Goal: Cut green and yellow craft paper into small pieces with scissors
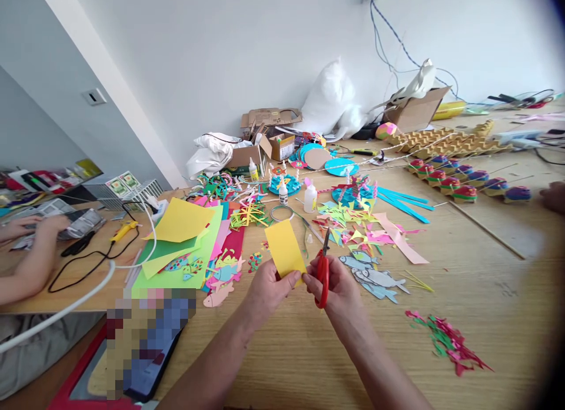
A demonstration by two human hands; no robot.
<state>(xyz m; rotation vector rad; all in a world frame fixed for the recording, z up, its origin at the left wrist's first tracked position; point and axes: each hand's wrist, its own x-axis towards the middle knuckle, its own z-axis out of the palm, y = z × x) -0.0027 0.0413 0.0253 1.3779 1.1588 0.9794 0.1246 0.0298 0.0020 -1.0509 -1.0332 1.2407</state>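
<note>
My left hand (272, 289) pinches the lower end of a yellow paper strip (285, 245) between thumb and fingers, holding it tilted above the table. In my right hand (338, 286) is a pair of scissors (323, 275) with red handles, blades pointing up and away from me. The right thumb and fingertips also touch the strip's lower right corner. Beyond the strip lies a roll of tape (281, 213). Grey-blue paper fish (375, 279) rest just right of my right hand. Pink and blue paper fish (223, 280) lie left of my left hand.
Coloured paper sheets (176, 227) are stacked at left, near a phone (154, 363). Glue bottles (310, 197) and blue decorated discs (353, 192) stand farther back. Paper scraps (454, 342) lie at right, egg-carton pieces (459, 186) behind them. Another person's hands (48, 230) are at far left.
</note>
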